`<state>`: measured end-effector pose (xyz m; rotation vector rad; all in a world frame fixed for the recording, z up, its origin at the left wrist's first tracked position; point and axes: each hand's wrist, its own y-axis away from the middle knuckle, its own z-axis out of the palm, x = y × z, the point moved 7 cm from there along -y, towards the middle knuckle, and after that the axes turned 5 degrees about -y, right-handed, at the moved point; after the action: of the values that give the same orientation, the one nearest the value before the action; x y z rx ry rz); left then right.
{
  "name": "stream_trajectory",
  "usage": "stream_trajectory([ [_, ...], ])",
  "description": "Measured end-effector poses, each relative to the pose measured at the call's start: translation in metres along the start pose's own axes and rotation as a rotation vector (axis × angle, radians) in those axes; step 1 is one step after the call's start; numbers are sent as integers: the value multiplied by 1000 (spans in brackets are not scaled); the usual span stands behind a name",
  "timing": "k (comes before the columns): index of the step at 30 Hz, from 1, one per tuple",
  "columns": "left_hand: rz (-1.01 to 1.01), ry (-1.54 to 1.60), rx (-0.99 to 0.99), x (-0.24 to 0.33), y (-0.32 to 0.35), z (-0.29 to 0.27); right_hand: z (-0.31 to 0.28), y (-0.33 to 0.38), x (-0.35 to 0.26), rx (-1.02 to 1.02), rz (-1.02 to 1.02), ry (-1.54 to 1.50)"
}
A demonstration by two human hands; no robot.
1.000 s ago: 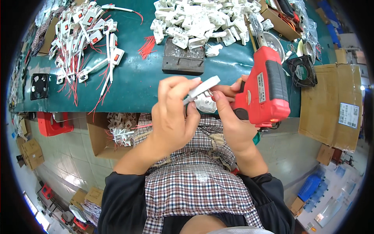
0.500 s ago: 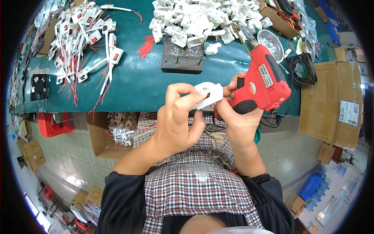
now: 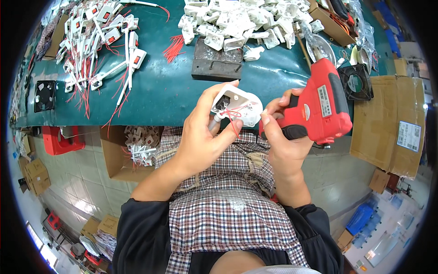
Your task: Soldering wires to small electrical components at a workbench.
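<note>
My left hand (image 3: 207, 134) holds a small white plastic housing (image 3: 239, 106) with thin red wires inside, its open side turned up toward me. My right hand (image 3: 282, 146) grips a red and black gun-shaped power tool (image 3: 321, 107), and its thumb and forefinger touch the right edge of the housing. Both hands are just in front of the near edge of the teal workbench (image 3: 155, 91), above my checked apron.
A pile of white housings (image 3: 237, 23) lies at the back of the bench behind a dark metal block (image 3: 216, 64). Finished white parts with red wires (image 3: 98, 41) lie at left. Small black fans (image 3: 44, 95) (image 3: 355, 82), cardboard boxes (image 3: 388, 123) and an open carton of parts (image 3: 132, 148) stand around.
My left hand has turned the white housing so its open, wired side faces up. The red tool has shifted right and tilted, and my right fingers have come onto the housing.
</note>
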<state>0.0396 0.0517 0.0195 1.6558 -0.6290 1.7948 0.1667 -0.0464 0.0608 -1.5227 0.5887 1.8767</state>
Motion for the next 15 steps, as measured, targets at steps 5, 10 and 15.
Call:
stream_trajectory([
  [5, 10, 6, 6, 1, -1, 0, -1, 3, 2, -51, -2, 88],
  [10, 50, -192, 49, 0, 0, -2, 5, 2, 7, -15, 9, 66],
  [15, 104, -261, 58, 6, 0, -2, 1, 3, 6, -31, -39, 116],
])
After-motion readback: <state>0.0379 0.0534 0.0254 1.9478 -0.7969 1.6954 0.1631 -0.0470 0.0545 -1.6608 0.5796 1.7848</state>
